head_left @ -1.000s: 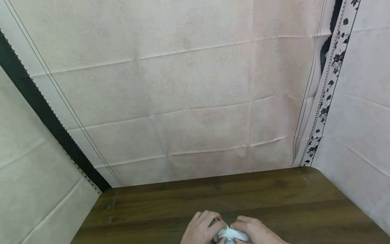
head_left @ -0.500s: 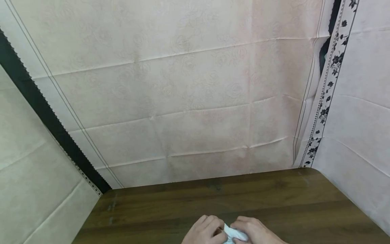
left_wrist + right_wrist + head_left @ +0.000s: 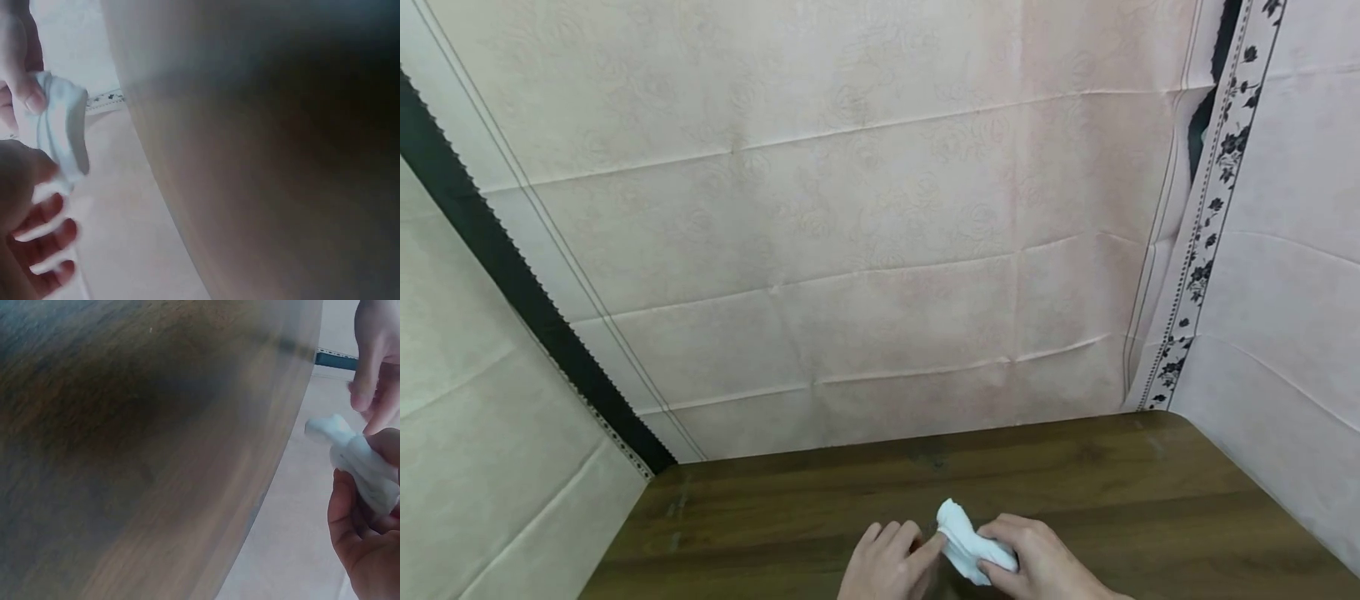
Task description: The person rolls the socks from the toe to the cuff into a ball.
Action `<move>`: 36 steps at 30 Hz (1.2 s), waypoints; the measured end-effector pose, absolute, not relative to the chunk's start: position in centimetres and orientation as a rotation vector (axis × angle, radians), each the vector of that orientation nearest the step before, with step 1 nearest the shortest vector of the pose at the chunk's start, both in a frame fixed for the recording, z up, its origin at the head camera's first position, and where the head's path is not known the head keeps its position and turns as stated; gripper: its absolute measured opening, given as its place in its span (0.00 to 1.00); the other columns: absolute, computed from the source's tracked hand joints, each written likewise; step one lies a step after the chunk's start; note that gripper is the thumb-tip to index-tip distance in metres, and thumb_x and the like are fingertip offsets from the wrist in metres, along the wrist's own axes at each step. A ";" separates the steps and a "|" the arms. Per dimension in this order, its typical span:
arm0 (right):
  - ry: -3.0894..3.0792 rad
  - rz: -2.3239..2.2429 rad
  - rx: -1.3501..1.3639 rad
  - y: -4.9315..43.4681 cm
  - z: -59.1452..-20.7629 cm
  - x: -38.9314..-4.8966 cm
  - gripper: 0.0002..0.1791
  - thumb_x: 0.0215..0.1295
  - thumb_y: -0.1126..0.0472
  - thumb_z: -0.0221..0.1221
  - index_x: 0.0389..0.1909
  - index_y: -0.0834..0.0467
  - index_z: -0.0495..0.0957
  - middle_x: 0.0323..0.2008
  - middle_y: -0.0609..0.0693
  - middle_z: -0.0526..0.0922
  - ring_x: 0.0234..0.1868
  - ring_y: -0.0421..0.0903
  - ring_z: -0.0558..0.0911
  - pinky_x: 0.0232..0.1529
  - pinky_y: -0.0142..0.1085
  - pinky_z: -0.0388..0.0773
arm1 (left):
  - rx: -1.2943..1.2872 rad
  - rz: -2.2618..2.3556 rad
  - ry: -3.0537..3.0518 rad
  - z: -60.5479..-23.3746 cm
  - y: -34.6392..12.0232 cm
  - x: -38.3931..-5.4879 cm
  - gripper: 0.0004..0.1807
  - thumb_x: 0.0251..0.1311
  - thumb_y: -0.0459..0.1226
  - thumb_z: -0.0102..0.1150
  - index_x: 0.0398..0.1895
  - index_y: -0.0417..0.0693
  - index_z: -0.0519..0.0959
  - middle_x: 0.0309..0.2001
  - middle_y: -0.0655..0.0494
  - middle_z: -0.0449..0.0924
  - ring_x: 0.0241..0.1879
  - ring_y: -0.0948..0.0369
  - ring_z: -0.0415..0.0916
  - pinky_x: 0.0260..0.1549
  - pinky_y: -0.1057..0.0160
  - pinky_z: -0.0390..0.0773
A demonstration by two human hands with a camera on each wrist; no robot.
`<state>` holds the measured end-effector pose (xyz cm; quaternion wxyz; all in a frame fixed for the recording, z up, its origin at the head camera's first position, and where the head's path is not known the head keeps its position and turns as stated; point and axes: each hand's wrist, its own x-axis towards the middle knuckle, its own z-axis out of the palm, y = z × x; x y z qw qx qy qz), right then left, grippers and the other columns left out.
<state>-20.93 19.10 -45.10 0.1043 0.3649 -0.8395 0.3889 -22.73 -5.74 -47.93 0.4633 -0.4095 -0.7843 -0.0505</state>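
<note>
A small bundle of soft white cloth (image 3: 966,546), rolled and creased, is held above the table by my right hand (image 3: 1041,558). The thumb and fingers of that hand pinch its right end, as the right wrist view also shows around the cloth (image 3: 369,472). My left hand (image 3: 887,567) is just left of the bundle, its index finger at or close to the near side. In the left wrist view the left hand's fingers (image 3: 53,240) are spread and loosely bent, gripping nothing, with its thumb by the cloth (image 3: 65,128). Whether they touch is unclear.
Brown wood-grain table (image 3: 760,517) lies beneath both hands. Behind it hangs a pale creased cloth wall (image 3: 880,250), with further pale panels at left (image 3: 490,467) and right (image 3: 1285,317). A dark strip (image 3: 542,292) shows at the left corner.
The left hand has loosened from the bundle and shifted slightly left, its fingers now spread. More of the white cloth shows, with its free end pointing up and left. The right hand keeps its hold.
</note>
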 end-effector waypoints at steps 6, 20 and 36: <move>-2.258 0.979 1.126 18.8 -45.6 -21.2 0.12 0.58 0.65 0.71 0.43 0.58 0.83 0.33 0.45 0.81 0.32 0.28 0.73 0.27 0.24 0.71 | -0.841 0.096 -2.128 -47.7 -5.3 -21.9 0.21 0.47 0.44 0.73 0.49 0.66 0.85 0.26 0.65 0.77 0.20 0.66 0.70 0.22 0.69 0.57; -2.009 0.948 1.141 17.4 -46.3 -21.4 0.20 0.47 0.73 0.72 0.43 0.58 0.82 0.33 0.43 0.78 0.31 0.28 0.72 0.27 0.18 0.70 | -0.665 -0.350 -2.481 -46.3 -3.9 -22.0 0.10 0.57 0.41 0.71 0.43 0.61 0.87 0.23 0.69 0.77 0.19 0.70 0.68 0.21 0.67 0.66; -1.933 0.972 1.217 16.8 -46.6 -21.5 0.11 0.71 0.58 0.60 0.47 0.61 0.80 0.35 0.47 0.79 0.31 0.30 0.72 0.25 0.16 0.68 | -0.310 -1.641 -2.415 -46.3 -3.7 -23.0 0.10 0.61 0.48 0.67 0.31 0.54 0.91 0.15 0.67 0.72 0.16 0.70 0.64 0.16 0.69 0.66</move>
